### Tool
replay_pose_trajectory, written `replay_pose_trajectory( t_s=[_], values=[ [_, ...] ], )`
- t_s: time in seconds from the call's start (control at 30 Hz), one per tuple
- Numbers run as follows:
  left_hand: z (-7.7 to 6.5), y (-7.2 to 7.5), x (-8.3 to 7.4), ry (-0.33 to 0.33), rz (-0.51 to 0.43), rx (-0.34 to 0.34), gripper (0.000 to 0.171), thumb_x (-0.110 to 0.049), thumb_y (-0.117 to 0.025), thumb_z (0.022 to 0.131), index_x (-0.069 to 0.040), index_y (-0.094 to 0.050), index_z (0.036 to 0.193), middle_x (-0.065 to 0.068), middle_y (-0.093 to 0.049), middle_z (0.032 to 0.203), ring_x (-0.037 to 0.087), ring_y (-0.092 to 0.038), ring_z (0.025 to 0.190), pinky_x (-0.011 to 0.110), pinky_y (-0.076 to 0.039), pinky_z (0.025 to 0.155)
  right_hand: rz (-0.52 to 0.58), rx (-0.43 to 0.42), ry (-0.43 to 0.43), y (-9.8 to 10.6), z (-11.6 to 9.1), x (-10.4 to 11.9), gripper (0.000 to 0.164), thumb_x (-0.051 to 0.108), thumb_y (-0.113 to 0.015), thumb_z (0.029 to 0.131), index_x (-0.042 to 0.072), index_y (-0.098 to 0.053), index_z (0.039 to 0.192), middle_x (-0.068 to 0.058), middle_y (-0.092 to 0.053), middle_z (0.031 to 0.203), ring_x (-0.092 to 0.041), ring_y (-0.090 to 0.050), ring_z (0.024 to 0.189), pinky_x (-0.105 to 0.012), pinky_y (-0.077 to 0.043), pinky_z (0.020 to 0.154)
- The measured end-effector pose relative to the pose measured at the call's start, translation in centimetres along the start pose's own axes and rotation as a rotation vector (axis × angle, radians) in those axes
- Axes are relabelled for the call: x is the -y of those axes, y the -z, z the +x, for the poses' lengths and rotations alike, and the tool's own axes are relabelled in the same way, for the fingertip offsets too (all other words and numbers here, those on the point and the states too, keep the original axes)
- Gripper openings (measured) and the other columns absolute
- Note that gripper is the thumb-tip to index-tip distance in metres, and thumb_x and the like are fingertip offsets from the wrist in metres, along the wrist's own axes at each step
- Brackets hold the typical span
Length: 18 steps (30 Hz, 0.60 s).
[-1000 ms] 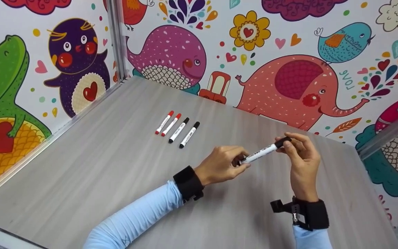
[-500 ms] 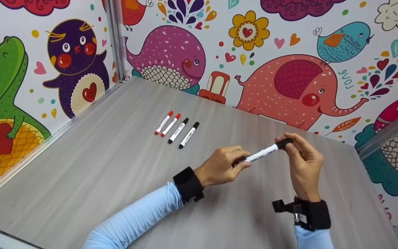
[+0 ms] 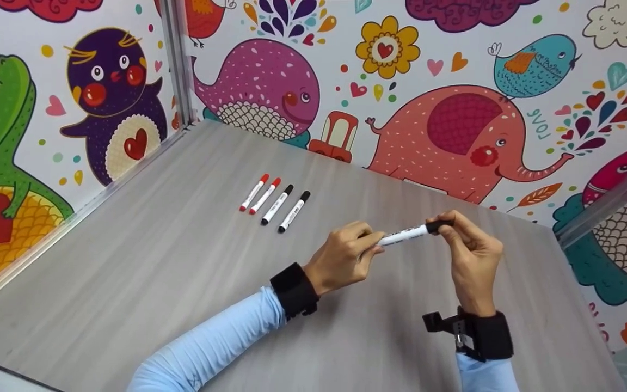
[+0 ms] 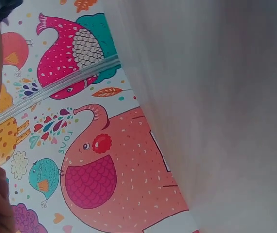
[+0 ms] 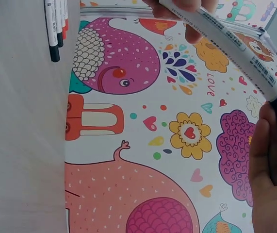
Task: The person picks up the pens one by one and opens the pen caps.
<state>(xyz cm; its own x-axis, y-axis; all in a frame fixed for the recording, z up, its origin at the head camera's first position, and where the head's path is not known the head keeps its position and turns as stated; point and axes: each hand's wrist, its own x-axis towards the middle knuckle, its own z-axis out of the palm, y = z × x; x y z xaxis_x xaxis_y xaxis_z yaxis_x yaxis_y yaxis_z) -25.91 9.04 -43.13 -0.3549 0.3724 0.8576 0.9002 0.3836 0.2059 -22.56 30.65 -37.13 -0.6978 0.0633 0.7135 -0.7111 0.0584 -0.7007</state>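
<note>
A white marker (image 3: 404, 235) with a black cap is held above the table between both hands. My left hand (image 3: 343, 257) grips its left end, which is hidden by the fingers. With thumb and fingertips, my right hand (image 3: 471, 256) pinches the black cap (image 3: 437, 226) at the other end. In the right wrist view the marker (image 5: 230, 48) slants between the two hands, its printed side showing. Further back on the table lie two red-capped markers (image 3: 254, 193) and two black-capped markers (image 3: 294, 212), side by side in a slanted row.
The grey wood-look table (image 3: 183, 261) meets cartoon-printed walls (image 3: 389, 109) at its back and left. A metal post (image 3: 177, 65) stands in the back left corner. Both wrists wear black straps (image 3: 294, 291).
My left hand's fingers have closed further round the marker's left end. The marker lies slightly more level, and the right hand has shifted a little left. The markers on the table stay put.
</note>
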Motion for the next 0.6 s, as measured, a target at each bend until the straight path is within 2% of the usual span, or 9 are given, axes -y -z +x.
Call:
replay_pose_trajectory(
  t_s=[0.13,0.23,0.33,0.47,0.6],
  values=[
    [-0.1,0.1,-0.3,-0.031,0.126,-0.002,0.021,-0.014,-0.061,0.093,-0.005,-0.067,0.11,0.005,-0.06,0.083,0.01,-0.052,0.072,0.014,-0.045,0.062,0.005,-0.014,0.005,-0.2,-0.2,-0.1,0.025,-0.016,-0.059,0.084,-0.02,-0.061,0.109,-0.023,-0.071,0.096,-0.024,-0.071,0.091,-0.031,-0.053,0.087],
    [0.1,0.4,-0.3,-0.046,0.144,0.032,0.022,-0.015,-0.058,0.095,-0.004,-0.065,0.113,0.005,-0.059,0.085,0.011,-0.05,0.074,0.015,-0.042,0.062,0.037,-0.021,0.011,-0.2,-0.3,-0.3,0.025,-0.016,-0.057,0.085,-0.021,-0.06,0.109,-0.023,-0.071,0.096,-0.024,-0.071,0.091,-0.031,-0.053,0.088],
    [0.8,1.2,-0.1,-0.031,0.087,0.079,0.022,-0.016,-0.055,0.097,-0.005,-0.062,0.114,0.005,-0.057,0.086,0.012,-0.048,0.075,0.016,-0.04,0.062,0.119,-0.044,0.017,-0.3,-0.3,-0.9,0.021,-0.017,-0.055,0.086,-0.024,-0.058,0.105,-0.024,-0.071,0.092,-0.024,-0.071,0.088,-0.03,-0.054,0.086],
    [1.6,2.3,-0.2,0.02,0.022,0.103,0.021,-0.015,-0.051,0.099,-0.005,-0.062,0.114,0.004,-0.057,0.085,0.011,-0.046,0.073,0.016,-0.038,0.061,0.22,-0.059,0.028,-0.7,-0.3,-1.6,0.019,-0.018,-0.05,0.088,-0.027,-0.055,0.103,-0.025,-0.07,0.091,-0.024,-0.07,0.087,-0.031,-0.055,0.083],
    [1.9,2.5,-0.7,0.074,-0.078,0.136,0.024,-0.015,-0.047,0.1,-0.003,-0.063,0.115,0.004,-0.059,0.081,0.011,-0.048,0.068,0.015,-0.038,0.06,0.277,-0.068,0.069,-0.9,-0.3,-1.6,0.019,-0.018,-0.05,0.088,-0.029,-0.054,0.103,-0.027,-0.069,0.092,-0.027,-0.069,0.088,-0.033,-0.054,0.086]
  ],
)
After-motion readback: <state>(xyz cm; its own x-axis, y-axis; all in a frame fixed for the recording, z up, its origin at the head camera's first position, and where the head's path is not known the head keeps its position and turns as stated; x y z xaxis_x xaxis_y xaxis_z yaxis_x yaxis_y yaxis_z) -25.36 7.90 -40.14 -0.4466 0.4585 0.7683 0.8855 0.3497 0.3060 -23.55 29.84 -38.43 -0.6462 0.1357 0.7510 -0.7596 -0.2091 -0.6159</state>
